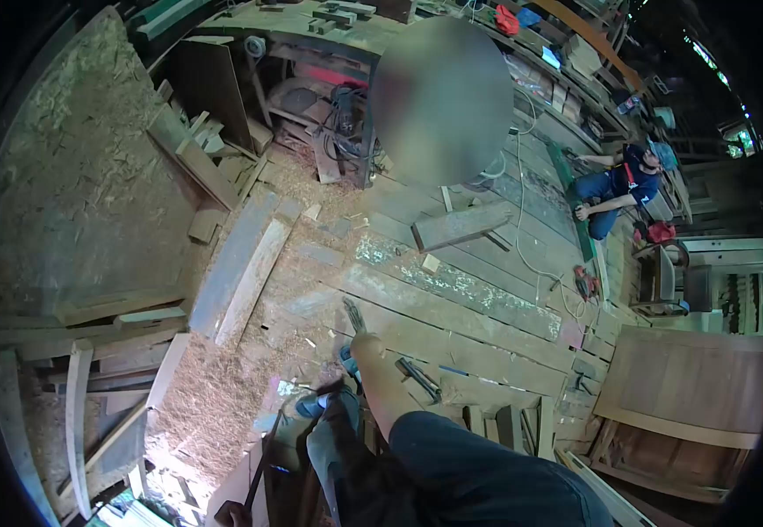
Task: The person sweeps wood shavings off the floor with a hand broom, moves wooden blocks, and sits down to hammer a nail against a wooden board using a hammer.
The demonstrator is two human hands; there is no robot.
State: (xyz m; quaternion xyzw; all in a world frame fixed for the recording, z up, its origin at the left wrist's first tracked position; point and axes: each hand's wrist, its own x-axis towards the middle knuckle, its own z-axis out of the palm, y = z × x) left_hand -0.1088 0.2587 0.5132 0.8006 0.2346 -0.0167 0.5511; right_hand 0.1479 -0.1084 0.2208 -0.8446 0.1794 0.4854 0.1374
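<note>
My right arm, in a dark blue sleeve, reaches down over the plank floor. At its end my right hand (367, 344) looks closed, and a grey, ribbed strip-like thing (352, 316) juts out beyond it; I cannot make out its kind. Beneath the wrist is one blue shoe (346, 360), with the other blue shoe (313, 405) lower left. To the right of the forearm lies a dark hand tool (419, 379). A dark shape at the bottom left, possibly my left hand (234, 513), meets a dark rod (264, 461); shadow hides its fingers.
Wood shavings (210, 386) cover the floor at left, beside long boards (254, 281). A wooden block (460, 227) lies ahead. A cord (529, 255) crosses the planks towards a red power tool (585, 283). A co-worker (623, 184) crouches at right. A wooden panel (698, 378) stands lower right.
</note>
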